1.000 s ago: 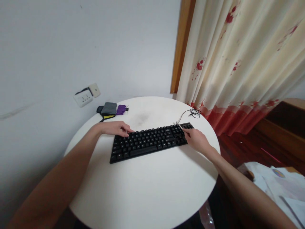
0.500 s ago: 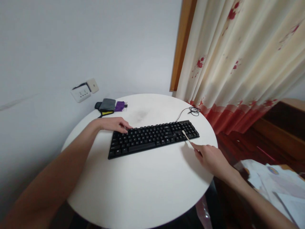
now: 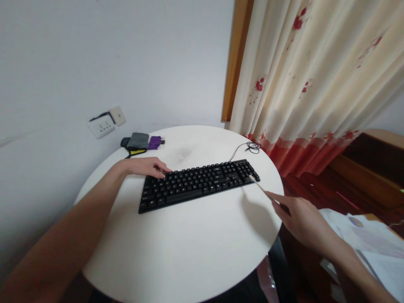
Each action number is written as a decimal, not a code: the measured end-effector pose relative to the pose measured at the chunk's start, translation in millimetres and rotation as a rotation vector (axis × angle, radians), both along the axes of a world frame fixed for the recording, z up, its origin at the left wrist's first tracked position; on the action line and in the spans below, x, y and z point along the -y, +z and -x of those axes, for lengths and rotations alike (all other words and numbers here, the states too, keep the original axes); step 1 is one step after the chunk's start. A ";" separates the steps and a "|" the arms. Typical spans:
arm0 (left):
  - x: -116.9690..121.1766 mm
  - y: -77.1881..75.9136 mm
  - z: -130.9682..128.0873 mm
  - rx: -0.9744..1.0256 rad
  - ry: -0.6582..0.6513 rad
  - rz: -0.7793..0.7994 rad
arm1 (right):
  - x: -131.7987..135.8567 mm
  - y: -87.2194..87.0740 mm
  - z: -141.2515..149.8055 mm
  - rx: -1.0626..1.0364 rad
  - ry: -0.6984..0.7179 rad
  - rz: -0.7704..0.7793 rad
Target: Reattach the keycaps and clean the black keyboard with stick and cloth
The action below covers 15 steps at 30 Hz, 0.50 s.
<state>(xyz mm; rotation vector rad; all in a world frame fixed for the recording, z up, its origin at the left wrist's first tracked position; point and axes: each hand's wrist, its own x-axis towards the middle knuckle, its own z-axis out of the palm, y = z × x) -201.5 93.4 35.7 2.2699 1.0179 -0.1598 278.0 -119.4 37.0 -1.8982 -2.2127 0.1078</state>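
Note:
A black keyboard point(image 3: 197, 184) lies across the round white table point(image 3: 189, 244). My left hand point(image 3: 147, 166) rests on the keyboard's far left corner, fingers curled down onto the keys. My right hand point(image 3: 303, 219) is off the table's right edge, pinched on a thin pale stick point(image 3: 261, 188) whose tip reaches the keyboard's right end. The keyboard's cable point(image 3: 249, 147) coils behind it.
A grey and yellow pouch point(image 3: 136, 142) with a purple item point(image 3: 154, 143) lies at the table's back by a wall socket point(image 3: 101, 126). A flowered curtain point(image 3: 309, 84) hangs to the right. Papers point(image 3: 372, 240) lie at the lower right.
My right hand drew back from the keyboard's right end to beyond the table edge, with the stick. The left hand stayed put.

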 end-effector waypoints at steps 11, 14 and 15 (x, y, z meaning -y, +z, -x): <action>4.1 3.9 -3.8 -0.013 0.010 -0.020 | -107.2 -15.6 33.8 -0.062 -0.010 -0.085; 2.6 1.4 -1.9 -0.031 0.009 -0.053 | -110.1 -21.9 35.2 0.030 -0.016 -0.052; 2.1 0.5 -1.2 -0.037 0.024 -0.082 | -107.9 -23.0 33.9 0.058 -0.020 -0.044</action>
